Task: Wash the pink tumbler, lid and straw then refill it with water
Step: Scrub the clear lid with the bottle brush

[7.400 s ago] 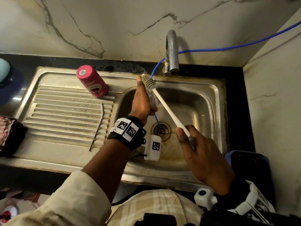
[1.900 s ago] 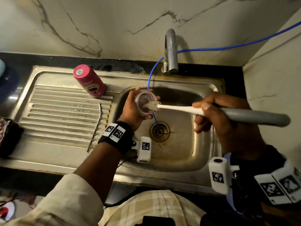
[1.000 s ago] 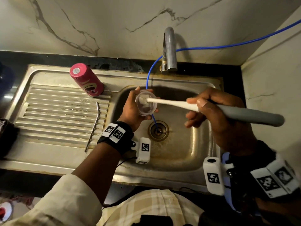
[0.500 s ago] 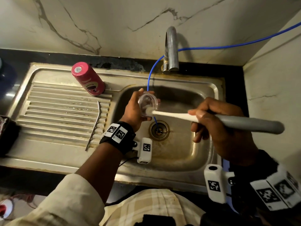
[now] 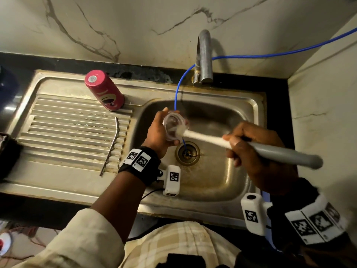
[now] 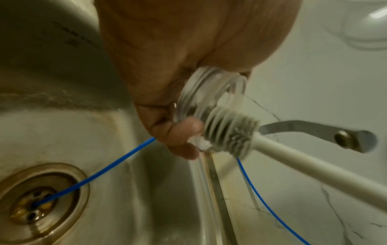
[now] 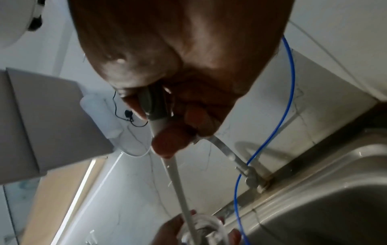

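Note:
My left hand (image 5: 160, 130) grips the clear round lid (image 5: 172, 124) over the sink basin (image 5: 218, 182), its open side facing right. My right hand (image 5: 251, 149) grips the grey handle of a bottle brush (image 5: 280, 152); its white bristle head (image 6: 229, 133) presses on the lid's (image 6: 209, 89) lower rim. The pink tumbler (image 5: 104, 89) stands upside down on the drainboard at the back. The metal straw (image 5: 111, 146) lies on the drainboard ribs. In the right wrist view the brush shaft (image 7: 178, 182) runs down to the lid (image 7: 207, 232).
The steel tap (image 5: 202, 55) rises behind the basin, with no water visibly running. A thin blue tube (image 5: 178, 88) runs from the wall into the drain (image 5: 187, 152). A dark object (image 5: 7, 153) sits at the drainboard's left edge. A marble wall stands at the right.
The brush head has slid from inside the lid down to its lower rim, scrubbing. My left hand keeps the lid over the basin; earlier the brush worked on the lid's outside.

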{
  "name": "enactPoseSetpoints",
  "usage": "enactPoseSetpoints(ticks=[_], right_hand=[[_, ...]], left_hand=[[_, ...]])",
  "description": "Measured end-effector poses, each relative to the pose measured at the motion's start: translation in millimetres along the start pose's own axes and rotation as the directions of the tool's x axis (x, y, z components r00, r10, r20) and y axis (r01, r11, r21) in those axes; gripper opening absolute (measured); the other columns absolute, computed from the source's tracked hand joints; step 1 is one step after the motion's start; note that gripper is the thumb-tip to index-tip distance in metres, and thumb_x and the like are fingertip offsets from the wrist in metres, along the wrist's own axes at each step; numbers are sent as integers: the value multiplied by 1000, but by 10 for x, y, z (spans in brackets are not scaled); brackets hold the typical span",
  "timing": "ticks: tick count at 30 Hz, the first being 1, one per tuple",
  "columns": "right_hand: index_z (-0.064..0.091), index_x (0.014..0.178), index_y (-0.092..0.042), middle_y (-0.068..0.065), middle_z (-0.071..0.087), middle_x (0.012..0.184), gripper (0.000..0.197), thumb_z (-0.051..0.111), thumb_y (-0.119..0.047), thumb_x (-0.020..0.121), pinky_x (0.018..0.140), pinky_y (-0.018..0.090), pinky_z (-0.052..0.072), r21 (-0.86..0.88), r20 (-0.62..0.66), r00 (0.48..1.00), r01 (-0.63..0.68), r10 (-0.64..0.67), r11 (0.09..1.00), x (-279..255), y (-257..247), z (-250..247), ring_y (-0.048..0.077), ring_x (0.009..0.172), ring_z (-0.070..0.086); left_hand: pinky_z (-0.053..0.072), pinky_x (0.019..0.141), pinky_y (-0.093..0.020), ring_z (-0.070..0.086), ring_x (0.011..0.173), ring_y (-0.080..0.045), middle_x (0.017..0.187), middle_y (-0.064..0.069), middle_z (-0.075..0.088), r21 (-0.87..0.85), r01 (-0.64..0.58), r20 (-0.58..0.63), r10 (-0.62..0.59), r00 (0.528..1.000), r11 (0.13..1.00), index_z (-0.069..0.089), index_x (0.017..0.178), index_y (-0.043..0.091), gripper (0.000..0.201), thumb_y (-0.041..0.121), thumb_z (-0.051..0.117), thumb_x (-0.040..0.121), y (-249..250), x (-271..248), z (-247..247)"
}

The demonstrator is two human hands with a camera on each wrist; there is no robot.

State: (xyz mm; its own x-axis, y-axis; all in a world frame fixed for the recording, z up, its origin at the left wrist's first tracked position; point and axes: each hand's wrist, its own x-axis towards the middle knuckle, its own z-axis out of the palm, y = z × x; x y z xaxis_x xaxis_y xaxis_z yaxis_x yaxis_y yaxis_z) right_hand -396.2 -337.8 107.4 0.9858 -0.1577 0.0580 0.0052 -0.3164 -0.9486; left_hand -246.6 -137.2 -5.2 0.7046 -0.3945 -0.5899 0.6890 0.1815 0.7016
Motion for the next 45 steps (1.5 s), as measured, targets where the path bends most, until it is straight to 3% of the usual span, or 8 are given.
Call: enactPoseSetpoints(ticks=[9,15,22,29,35,38,41,45], right_hand=[[62,85,-5,14,68,71,23,55,-22,99,52,30,53,86,-9,998,-66,67,994,42,-71,-22,25,54,65],[61,88,-3,10,70,70,24,54,-22,102,52,28,54,60,-212,977,-18,31,998,54,-78,101,22,56,68],[62,88,3,14,70,70,26,55,-20,99,52,27,53,140,-87,989,-105,118,985,30,-91,-30,26,54,67],[65,90,-9,10,73,76,31,55,-38,98,56,30,56,36,-55,997,-49,51,998,24,-125,7,22,59,72],[62,86,-8,5,70,70,25,54,-24,103,51,35,55,-32,-62,998,4,-6,999,-38,-139,97,20,56,68],[66,93,-5,12,74,76,22,53,-22,101,53,29,55,143,-92,993,-57,71,988,13,-147,71,23,59,72],[65,96,-4,7,74,79,26,52,-25,105,55,27,56,25,-184,983,10,-5,1000,38,-59,61,19,62,72],[61,91,-3,11,70,75,27,52,-26,103,46,29,48,64,-47,999,1,2,998,-43,-75,36,21,47,61]], left_hand=[[48,47,-25,68,90,-34,125,-23,72,44,-27,0,27,1000,999,63,138,11,58,52,37,106,63,8,30],[46,45,-26,69,80,-35,105,-14,75,46,-81,30,79,996,996,64,129,13,45,41,35,111,121,-45,71],[48,49,-27,69,91,-32,126,-22,71,7,-60,58,60,997,998,65,133,15,56,54,42,100,147,-3,20],[52,51,-30,70,92,-32,114,-14,75,11,-90,-1,91,996,996,65,124,17,43,44,35,111,179,-49,64],[51,50,-31,70,88,-32,110,-12,77,60,-158,16,158,987,986,63,129,11,36,28,37,112,156,-32,19],[47,50,-30,68,85,-32,116,-17,74,44,-88,11,88,996,995,60,138,10,54,47,34,109,113,-42,52],[47,48,-28,68,85,-35,114,-17,72,64,-130,17,129,991,989,59,137,9,53,46,34,110,118,-28,54],[48,45,-29,68,81,-30,111,-17,74,66,-164,-4,165,986,984,66,128,13,55,54,41,102,173,-18,8]])
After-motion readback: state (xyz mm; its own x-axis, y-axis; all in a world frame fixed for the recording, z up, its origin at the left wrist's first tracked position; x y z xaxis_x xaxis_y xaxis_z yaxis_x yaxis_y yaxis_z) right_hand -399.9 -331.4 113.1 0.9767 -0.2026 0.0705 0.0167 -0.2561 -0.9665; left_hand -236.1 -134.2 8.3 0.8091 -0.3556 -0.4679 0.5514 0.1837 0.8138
